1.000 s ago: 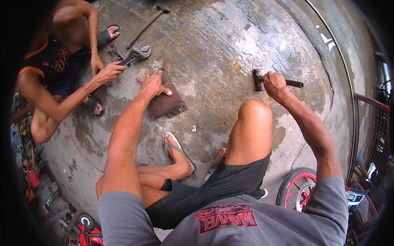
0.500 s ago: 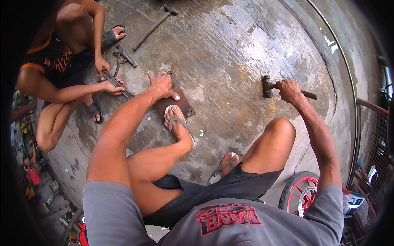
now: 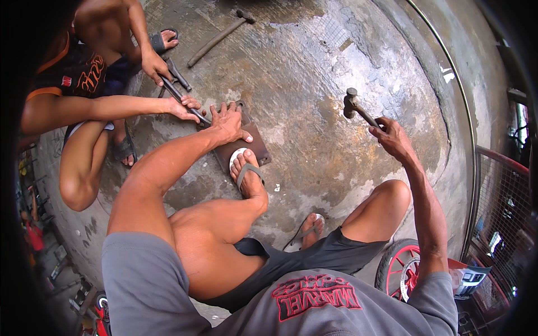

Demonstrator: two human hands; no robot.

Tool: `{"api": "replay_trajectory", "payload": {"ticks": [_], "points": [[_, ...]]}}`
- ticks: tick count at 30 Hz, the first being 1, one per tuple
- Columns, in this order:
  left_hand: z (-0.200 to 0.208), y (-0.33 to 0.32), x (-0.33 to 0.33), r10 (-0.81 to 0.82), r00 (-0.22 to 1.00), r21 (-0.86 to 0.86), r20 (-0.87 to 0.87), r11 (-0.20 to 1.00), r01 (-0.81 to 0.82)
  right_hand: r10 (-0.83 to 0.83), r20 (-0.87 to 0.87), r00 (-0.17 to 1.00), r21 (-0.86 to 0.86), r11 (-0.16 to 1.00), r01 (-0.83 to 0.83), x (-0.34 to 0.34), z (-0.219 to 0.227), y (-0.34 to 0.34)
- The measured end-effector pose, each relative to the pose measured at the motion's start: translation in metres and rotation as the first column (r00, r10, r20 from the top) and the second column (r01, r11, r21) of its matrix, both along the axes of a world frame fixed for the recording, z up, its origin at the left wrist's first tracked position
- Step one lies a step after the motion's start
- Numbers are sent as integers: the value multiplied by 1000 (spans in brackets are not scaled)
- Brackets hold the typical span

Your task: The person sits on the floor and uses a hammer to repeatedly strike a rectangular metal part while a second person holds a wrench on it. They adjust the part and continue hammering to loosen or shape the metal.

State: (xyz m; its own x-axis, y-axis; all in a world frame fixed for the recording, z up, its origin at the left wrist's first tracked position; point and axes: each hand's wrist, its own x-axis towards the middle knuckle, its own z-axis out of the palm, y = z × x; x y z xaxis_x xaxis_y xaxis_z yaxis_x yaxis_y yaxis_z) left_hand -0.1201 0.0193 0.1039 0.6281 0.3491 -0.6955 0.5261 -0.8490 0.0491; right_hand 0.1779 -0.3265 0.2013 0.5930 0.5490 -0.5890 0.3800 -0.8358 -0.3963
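Note:
My right hand [image 3: 390, 137] is closed round the handle of a hammer [image 3: 365, 113], its head raised toward the far side. My left hand [image 3: 228, 124] lies spread, pressing down on a brown metal plate [image 3: 259, 134] on the concrete floor. A hole shows in the plate's far end. My left foot [image 3: 246, 169], in a flip-flop, rests on its near end. Beside my left hand, a person's hands [image 3: 188, 107] grip a long dark metal tool [image 3: 175, 92]. One end of it reaches the plate's edge, partly hidden by my hand.
Another long-handled hammer [image 3: 218, 40] lies on the floor beyond the plate. A metal tool [image 3: 179, 75] rests near the person's sandalled foot [image 3: 166, 40]. At my right stand a red-rimmed wheel [image 3: 397, 269] and a mesh barrier [image 3: 499, 196]. A long thin pipe [image 3: 448, 47] curves along the right side.
The hammer has swung round in my right hand, its head now pointing away to the far left. The other person's tool has come in toward the plate. My left hand stays on the plate.

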Motion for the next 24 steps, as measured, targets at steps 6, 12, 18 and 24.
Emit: {"api": "replay_trajectory", "payload": {"ticks": [6, 12, 18, 24], "points": [[-4, -1, -7, 27, 995, 10, 97, 1000, -28, -288, -450, 845, 549, 658, 516, -118, 20, 51], [-13, 2, -17, 173, 974, -85, 147, 983, -161, -387, -732, 561, 266, 595, 758, -200, -4, 66], [-19, -5, -23, 298, 935, -135, 192, 952, -276, -404, -688, 602, 218, 676, 703, -235, -57, 68], [-24, -6, -29, 316, 929, -112, 193, 948, -299, -329, -354, 875, 351, 821, 451, -258, -108, 95]]}}
